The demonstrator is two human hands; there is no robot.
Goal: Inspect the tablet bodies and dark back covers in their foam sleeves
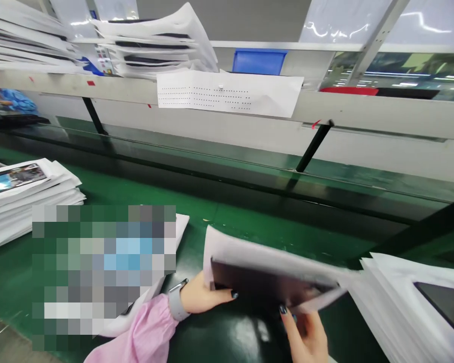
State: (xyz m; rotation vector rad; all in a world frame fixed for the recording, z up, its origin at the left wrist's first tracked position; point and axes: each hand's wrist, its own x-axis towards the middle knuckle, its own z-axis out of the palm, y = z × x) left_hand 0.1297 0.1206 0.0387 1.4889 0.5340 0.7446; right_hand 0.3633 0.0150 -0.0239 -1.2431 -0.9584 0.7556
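My left hand (202, 298) grips the left end of a dark, flat rectangular panel (245, 282), its thumb lying on the panel's face. My right hand (304, 330) pinches the lower right part between thumb and fingers. Behind the panel and folded around its right end is a thin white wrapping sheet (265, 248). Both are held tilted above the green table (196, 232). Close to the right hand lies a stack of white sheets (386, 297) with another dark panel (446, 307) on top. Left of my left forearm, white sheets (179, 229) are partly hidden by a blurred patch.
At the far left stands a pile of white-wrapped panels (34, 201). Above runs a shelf (128, 88) bearing further stacks (155, 43) and a blue bin (259, 61). A printed paper (230, 93) hangs from its edge. Black struts (314, 146) rise behind the table.
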